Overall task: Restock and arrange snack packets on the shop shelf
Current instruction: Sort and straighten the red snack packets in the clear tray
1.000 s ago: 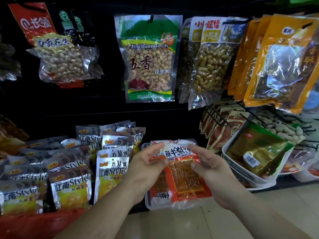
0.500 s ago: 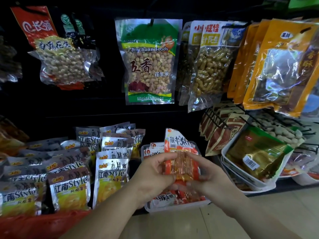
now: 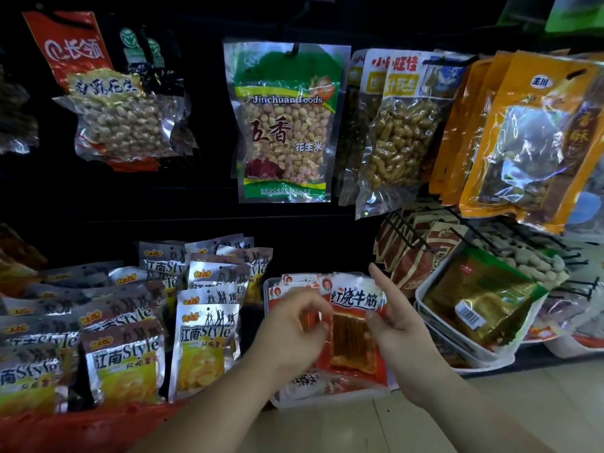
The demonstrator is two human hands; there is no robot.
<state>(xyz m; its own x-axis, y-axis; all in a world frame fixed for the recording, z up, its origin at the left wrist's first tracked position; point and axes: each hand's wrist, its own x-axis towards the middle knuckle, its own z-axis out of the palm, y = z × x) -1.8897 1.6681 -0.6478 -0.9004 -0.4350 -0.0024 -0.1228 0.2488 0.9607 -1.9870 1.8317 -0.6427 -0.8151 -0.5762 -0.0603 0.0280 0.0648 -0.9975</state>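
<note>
Left hand (image 3: 294, 328) pinched the left edge of the red packet (image 3: 354, 338). Right hand (image 3: 397, 325) was open, thumb against the packet's right edge. Packet stood upright in the clear tray (image 3: 327, 401), between silver packets (image 3: 206, 341) and a white basket (image 3: 487, 356).

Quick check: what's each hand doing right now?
Left hand: fingers curled, pinching the red packet by its left edge.
Right hand: open, fingers straight, beside that packet.
</note>
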